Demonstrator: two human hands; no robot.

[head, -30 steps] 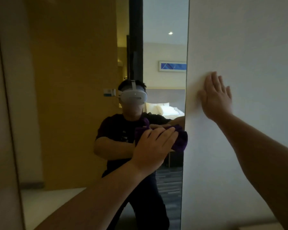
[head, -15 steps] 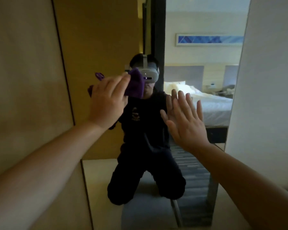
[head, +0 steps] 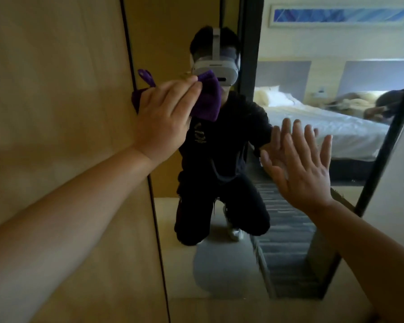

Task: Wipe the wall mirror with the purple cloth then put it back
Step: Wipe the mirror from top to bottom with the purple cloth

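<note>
A tan wooden panel (head: 56,113) is filling the left side, meeting the wall mirror (head: 278,229) at a dark vertical edge. The left hand (head: 163,120) is pressing the purple cloth (head: 208,99) against the glass close to the mirror's left edge, in its upper part, with its fingers (head: 184,89) lying together over the bunched fabric and clamping it to the surface; a small loop of the cloth is sticking up behind the hand. Further right, the right hand (head: 301,166) is resting flat on the glass near the mirror's middle, holding nothing, its fingers spread apart and meeting their reflection. A bed (head: 324,127) is showing in the reflection beyond.
</note>
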